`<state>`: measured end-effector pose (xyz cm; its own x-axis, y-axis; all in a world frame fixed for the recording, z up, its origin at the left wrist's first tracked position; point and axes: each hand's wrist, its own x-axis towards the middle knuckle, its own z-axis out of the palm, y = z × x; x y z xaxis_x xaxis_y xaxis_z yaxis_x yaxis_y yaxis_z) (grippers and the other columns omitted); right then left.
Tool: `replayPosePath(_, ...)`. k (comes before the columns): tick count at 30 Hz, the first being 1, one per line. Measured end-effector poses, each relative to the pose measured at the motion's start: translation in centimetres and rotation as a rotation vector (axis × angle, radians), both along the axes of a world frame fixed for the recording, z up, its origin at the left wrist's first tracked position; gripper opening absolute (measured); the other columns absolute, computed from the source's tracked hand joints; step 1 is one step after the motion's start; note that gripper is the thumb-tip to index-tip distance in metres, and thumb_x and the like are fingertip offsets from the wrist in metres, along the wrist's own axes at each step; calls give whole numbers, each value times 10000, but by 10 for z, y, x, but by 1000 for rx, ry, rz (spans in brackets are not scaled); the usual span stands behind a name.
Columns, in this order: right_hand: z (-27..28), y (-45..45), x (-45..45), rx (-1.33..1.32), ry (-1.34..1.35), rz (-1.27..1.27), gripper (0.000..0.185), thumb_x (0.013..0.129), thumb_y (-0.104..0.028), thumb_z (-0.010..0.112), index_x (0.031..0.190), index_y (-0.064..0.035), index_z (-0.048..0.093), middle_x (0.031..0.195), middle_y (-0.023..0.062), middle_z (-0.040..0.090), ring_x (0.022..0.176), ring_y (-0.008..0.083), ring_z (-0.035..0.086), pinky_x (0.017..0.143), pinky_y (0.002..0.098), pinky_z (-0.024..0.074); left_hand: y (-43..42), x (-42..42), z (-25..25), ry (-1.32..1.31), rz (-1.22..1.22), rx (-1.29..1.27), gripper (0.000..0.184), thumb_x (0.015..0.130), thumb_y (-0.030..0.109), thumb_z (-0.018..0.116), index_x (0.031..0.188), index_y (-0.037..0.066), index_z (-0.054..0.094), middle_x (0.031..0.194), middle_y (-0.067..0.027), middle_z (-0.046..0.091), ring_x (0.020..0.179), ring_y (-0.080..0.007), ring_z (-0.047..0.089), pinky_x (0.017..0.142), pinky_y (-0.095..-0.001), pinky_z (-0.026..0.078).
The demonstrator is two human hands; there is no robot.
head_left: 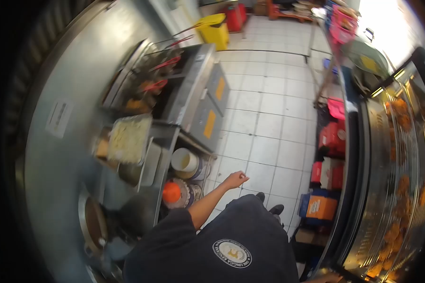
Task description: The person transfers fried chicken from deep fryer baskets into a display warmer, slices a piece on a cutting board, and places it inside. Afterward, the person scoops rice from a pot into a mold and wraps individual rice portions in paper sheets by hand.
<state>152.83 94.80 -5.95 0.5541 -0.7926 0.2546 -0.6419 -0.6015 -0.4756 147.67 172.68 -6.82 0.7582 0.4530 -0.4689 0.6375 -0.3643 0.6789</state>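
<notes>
My left hand (235, 179) hangs in the air over the white tiled floor (263, 126), in front of my dark shirt. Its fingers are loosely curled, and I see nothing in them. At the bottom edge, only part of my right hand (332, 278) shows, beside the lower frame of a glass display case (363, 236). Its fingers are mostly out of sight, so what it touches is unclear. Fried food pieces (392, 238) lie on wire racks inside the lit case.
Fryers with red-handled baskets (158, 85) stand left, beside a tray of pale food (130, 139). Below are a white bucket (184, 160) and an orange item (171, 192). A wok (92, 218) sits lower left. Boxes (322, 206) line the right side. A yellow bin (213, 32) stands ahead.
</notes>
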Motion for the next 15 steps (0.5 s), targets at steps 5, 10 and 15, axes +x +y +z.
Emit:
replayPosePath(5, 18, -20, -32, 103, -42, -35, 198, 857, -103, 569, 978, 20, 667, 863, 170, 663, 697, 237, 628, 611, 347, 518, -18, -49, -90, 166, -199, -218, 497, 872, 451, 675, 992, -30, 641, 906, -181, 701, 776, -223, 692, 654, -360, 537)
replayPosePath(10, 72, 27, -31, 498, -495, -80, 70, 850, -37, 589, 899, 8, 612, 732, 60, 612, 605, 128, 548, 543, 277, 456, -30, -77, -76, 335, -360, -224, 505, 879, 406, 672, 1091, -50, 624, 900, -165, 699, 728, -214, 679, 620, -333, 535)
replayPosePath(15, 124, 45, -15, 69, -231, 47, 222, 858, -132, 644, 702, 10, 572, 545, 49, 528, 508, 127, 493, 496, 338, 405, -43, -60, -62, 390, -324, -206, 448, 887, 374, 670, 1041, -44, 634, 845, -147, 692, 669, -195, 665, 615, -330, 534)
